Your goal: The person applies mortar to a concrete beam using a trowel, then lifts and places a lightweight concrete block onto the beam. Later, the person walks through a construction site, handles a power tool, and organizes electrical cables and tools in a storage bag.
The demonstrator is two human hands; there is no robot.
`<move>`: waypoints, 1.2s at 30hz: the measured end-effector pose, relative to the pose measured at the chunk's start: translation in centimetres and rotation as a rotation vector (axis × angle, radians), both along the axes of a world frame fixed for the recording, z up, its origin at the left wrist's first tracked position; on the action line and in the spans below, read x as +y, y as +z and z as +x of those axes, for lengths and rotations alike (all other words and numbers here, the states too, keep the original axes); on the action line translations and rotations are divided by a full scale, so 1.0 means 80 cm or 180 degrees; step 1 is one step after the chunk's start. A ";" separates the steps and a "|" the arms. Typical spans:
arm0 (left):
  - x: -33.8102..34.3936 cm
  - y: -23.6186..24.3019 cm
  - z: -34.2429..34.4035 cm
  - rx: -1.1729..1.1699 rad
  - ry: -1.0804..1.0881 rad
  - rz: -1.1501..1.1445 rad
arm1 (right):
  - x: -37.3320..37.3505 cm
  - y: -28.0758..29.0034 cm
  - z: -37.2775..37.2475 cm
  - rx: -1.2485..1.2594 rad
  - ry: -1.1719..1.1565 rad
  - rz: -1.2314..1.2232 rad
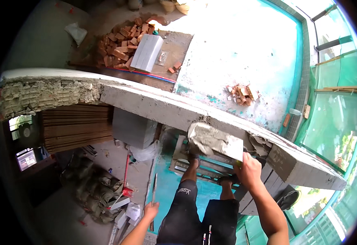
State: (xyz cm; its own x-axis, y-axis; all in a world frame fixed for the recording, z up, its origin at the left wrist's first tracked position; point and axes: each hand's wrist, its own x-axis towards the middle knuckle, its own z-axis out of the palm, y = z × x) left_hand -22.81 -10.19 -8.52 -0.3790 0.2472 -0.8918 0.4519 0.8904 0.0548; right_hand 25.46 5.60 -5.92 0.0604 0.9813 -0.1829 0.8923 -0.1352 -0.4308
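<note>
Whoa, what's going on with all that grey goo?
The person's right hand holds a flat plate piled with grey mortar, close to a grey wall. The left hand grips a long, thin tool, lower down. The person stands on a slotted metal platform.

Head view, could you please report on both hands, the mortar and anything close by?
Right hand gripping flat plate, grey mortar heaped on it. Left hand holding slim tool. Grey wall close beside plate; contact unclear.
</note>
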 end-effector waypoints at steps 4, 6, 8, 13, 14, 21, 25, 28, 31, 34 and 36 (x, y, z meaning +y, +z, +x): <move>0.007 0.008 -0.010 -0.0018 0.0626 -0.0101 | 0.036 -0.010 -0.009 -0.0372 -0.0165 -0.0942; 0.015 0.008 -0.012 -0.0018 0.0570 -0.0225 | 0.036 -0.001 -0.011 -0.0281 -0.0265 -0.0887; 0.018 0.010 -0.016 -0.0183 0.0358 0.0012 | 0.033 0.018 -0.020 -0.0351 -0.0375 -0.0945; 0.067 0.006 -0.021 -0.0084 -0.0507 0.0532 | 0.000 0.051 -0.022 0.0263 -0.0669 -0.0636; 0.081 0.011 -0.018 -0.0074 -0.0533 0.0526 | -0.004 0.059 -0.025 0.0453 -0.0734 -0.0610; 0.308 0.102 0.120 -0.0009 -0.1676 0.2046 | 0.020 0.128 -0.118 0.2250 -0.1541 -0.1720; 0.380 0.117 0.180 -0.0156 -0.2166 0.2285 | 0.007 0.049 -0.135 0.2191 -0.2229 -0.1966; 0.410 0.110 0.216 -0.0334 -0.2334 0.2193 | -0.005 0.042 -0.111 0.2651 -0.2558 -0.2174; 0.428 0.107 0.243 -0.0568 -0.2530 0.2049 | -0.020 0.031 -0.092 0.2571 -0.2471 -0.2151; 0.448 0.101 0.275 -0.0795 -0.2830 0.1975 | -0.036 0.030 -0.066 0.2406 -0.2595 -0.2150; 0.465 0.099 0.286 -0.0892 -0.3188 0.1607 | -0.042 0.033 -0.052 0.2515 -0.2853 -0.2064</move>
